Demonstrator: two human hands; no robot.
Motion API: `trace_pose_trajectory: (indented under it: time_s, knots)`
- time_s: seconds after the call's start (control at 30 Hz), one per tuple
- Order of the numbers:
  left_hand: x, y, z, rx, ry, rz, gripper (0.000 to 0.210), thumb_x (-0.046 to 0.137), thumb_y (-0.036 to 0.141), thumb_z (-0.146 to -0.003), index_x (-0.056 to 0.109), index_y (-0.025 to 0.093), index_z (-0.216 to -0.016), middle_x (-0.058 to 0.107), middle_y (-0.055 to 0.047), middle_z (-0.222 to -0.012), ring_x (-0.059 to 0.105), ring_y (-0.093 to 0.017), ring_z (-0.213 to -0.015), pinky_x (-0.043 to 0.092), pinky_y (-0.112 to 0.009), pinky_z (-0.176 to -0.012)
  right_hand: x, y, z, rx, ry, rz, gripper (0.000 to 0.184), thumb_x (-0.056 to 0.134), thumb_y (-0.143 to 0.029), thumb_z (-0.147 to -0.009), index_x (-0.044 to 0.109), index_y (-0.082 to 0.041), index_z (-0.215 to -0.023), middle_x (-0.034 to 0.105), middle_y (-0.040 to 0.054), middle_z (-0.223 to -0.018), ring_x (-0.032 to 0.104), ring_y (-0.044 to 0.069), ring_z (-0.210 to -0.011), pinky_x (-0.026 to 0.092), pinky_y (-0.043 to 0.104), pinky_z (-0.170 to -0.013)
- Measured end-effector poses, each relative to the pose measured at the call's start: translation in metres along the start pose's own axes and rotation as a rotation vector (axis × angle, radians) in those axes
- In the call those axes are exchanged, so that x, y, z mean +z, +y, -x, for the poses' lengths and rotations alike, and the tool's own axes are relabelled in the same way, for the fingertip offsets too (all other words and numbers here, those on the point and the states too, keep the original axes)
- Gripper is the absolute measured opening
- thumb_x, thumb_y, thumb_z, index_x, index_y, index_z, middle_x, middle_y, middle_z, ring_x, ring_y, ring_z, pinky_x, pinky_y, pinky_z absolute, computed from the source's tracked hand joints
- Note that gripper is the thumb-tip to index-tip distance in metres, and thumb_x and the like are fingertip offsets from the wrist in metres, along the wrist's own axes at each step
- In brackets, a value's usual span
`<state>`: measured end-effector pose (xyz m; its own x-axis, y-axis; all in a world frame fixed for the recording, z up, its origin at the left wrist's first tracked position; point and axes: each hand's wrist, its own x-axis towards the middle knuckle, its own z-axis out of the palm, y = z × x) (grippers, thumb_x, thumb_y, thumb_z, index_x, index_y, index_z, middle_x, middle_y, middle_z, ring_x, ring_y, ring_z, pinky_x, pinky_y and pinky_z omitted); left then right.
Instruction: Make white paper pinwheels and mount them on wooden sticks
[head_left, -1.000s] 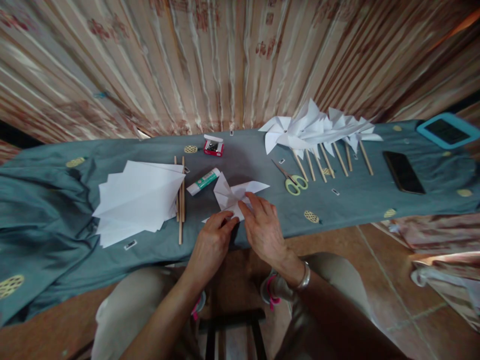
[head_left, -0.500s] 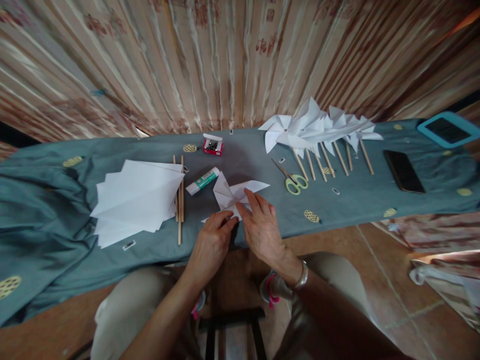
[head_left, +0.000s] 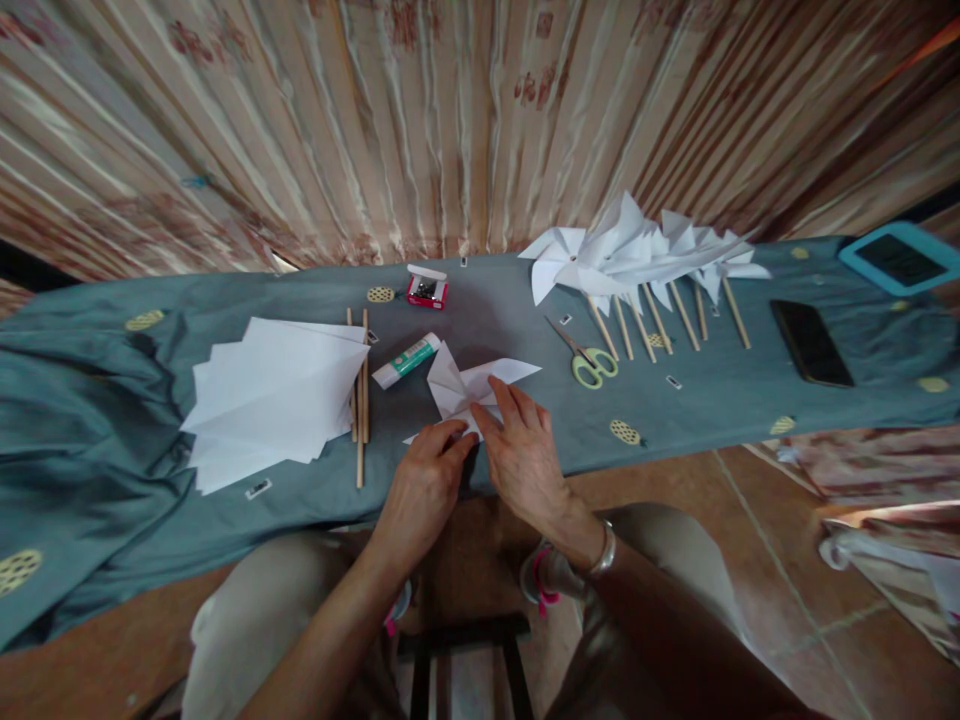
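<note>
A white paper pinwheel [head_left: 448,388] without a stick lies on the cloth-covered table in front of me, its blades pointing outward. My left hand [head_left: 426,478] pinches its near edge between thumb and curled fingers. Across the paper's right side, my right hand [head_left: 523,455] presses with thumb and forefinger near the middle, and its fingers partly cover the right blades. Just beyond the paper, a glue stick [head_left: 407,361] with a green label lies slanted. To the right rests a pair of scissors [head_left: 588,364] with pale green handles.
A stack of white paper sheets [head_left: 274,405] lies left, beside several wooden sticks [head_left: 360,450]. An opened red box of small dark pins [head_left: 427,288] stands behind. Finished pinwheels [head_left: 574,262] on sticks lie back right, near a phone [head_left: 811,343] and a blue-framed tablet [head_left: 900,260].
Both hands keep almost the same place on the paper. The whole view has shifted very slightly; nothing else has visibly moved.
</note>
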<state>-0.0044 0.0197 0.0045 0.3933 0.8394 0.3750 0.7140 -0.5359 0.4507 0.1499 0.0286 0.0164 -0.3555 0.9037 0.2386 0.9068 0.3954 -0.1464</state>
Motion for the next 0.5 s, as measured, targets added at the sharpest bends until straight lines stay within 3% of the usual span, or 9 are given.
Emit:
trace_pose_trajectory:
  time_s: [0.5]
  knots:
    - [-0.001, 0.0008, -0.0013, 0.007, -0.003, -0.01, 0.026, 0.045, 0.01, -0.091, 0.068, 0.012, -0.102, 0.066, -0.013, -0.105, 0.063, -0.022, -0.093, 0.058, -0.038, -0.082, 0.0027, 0.0001, -0.0012, 0.0, 0.003, 0.021, 0.039, 0.049, -0.009, -0.087, 0.058, -0.012, -0.125, 0.044, 0.019, -0.144, 0.039, 0.032, -0.125, 0.038, 0.044, -0.092]
